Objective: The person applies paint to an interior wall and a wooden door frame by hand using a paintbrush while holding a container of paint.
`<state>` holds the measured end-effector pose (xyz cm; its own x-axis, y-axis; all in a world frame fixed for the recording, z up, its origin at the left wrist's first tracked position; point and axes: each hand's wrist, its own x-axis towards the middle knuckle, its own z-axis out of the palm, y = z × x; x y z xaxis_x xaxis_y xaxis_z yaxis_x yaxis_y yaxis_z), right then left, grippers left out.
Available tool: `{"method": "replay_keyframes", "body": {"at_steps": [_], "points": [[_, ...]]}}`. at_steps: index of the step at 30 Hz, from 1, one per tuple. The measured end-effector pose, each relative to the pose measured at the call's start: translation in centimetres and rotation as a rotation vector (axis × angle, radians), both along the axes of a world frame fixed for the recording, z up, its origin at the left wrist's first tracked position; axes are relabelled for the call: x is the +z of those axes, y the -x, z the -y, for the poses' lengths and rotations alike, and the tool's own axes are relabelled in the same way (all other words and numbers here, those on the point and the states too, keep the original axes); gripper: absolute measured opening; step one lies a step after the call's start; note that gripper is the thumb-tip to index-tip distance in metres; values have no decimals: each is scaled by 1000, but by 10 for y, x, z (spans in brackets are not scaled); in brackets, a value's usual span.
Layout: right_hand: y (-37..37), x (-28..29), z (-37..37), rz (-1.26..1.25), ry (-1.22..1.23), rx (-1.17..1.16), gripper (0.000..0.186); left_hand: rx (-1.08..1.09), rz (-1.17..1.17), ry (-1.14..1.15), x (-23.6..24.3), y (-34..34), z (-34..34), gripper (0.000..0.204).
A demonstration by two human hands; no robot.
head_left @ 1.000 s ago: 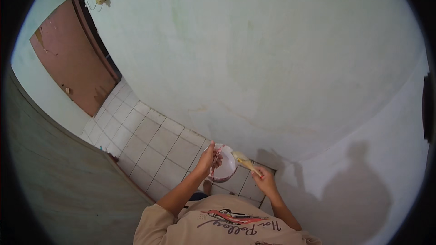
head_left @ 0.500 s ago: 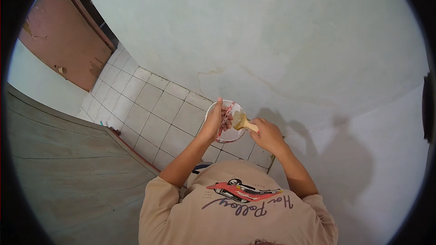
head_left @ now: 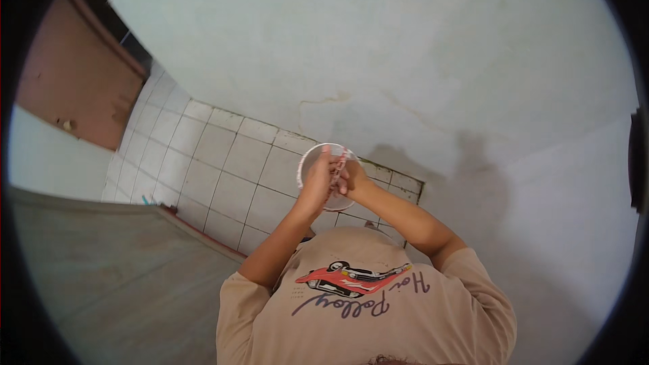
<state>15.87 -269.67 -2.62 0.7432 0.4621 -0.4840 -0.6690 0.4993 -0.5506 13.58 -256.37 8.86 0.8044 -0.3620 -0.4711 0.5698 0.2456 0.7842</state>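
My left hand [head_left: 318, 182] grips the red-and-white strip [head_left: 341, 162] across the top of a round white bucket [head_left: 305, 165], its thumb pointing away from me. My right hand [head_left: 353, 179] reaches into the bucket beside it, its fingers mostly hidden behind my left hand and the strip. The paintbrush cannot be seen in this frame. The bucket is held in front of my body, above the tiled floor.
A pale wall [head_left: 378, 40] faces me and continues down the right, with shadows on it. A grey wooden panel [head_left: 108, 270] with a reddish lower edge borders the left. A brown door [head_left: 81, 74] stands at the upper left. White floor tiles [head_left: 203, 149] run between them.
My right hand has moved with the brush into the bucket, and the brush has dropped out of sight. The bucket sits higher in the picture than a second ago.
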Motion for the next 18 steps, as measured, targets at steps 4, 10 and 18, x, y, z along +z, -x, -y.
{"method": "replay_keyframes", "body": {"at_steps": [4, 10, 18], "points": [[-6, -28, -18, -77, -220, -45, 54, 15, 11, -16, -12, -1, -9, 67], [-5, -28, -28, -34, -377, 38, 44, 100, 35, 17, -34, -3, -15, 65], [-5, -24, -33, -54, -183, 45, 14, 146, 3, -26, -58, 0, -30, 64]]}}
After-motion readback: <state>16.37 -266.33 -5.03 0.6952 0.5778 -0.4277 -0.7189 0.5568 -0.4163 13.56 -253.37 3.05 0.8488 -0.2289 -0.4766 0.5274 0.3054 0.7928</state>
